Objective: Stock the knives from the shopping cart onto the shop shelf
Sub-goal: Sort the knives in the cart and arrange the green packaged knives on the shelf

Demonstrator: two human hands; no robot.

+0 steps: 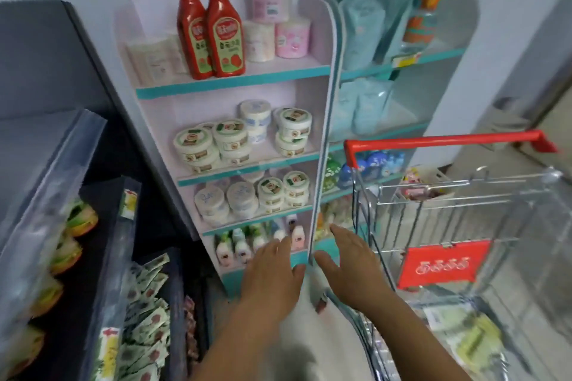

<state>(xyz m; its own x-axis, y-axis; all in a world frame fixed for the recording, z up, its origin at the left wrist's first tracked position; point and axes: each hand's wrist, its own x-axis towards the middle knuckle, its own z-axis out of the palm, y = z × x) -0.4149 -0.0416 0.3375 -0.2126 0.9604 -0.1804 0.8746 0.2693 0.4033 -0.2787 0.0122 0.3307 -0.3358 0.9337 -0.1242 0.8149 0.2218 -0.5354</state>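
My left hand (272,269) and my right hand (349,269) are both stretched forward, palms down, fingers apart and holding nothing, low in front of the white and teal shop shelf (235,83). The left hand is before the bottom row of small bottles (238,244). The right hand hovers by the shelf's dividing panel, just left of the wire shopping cart (464,226) with its red handle (445,141). Pale green and white packets (464,337) lie blurred in the cart's basket. No knife is clearly recognisable.
The shelf holds two red ketchup bottles (210,31), tissue rolls (278,34) and rows of round white tubs (241,139). A dark display counter (40,71) with sachets (145,312) stands at left. A second shelf unit (399,59) with blue pouches is at right.
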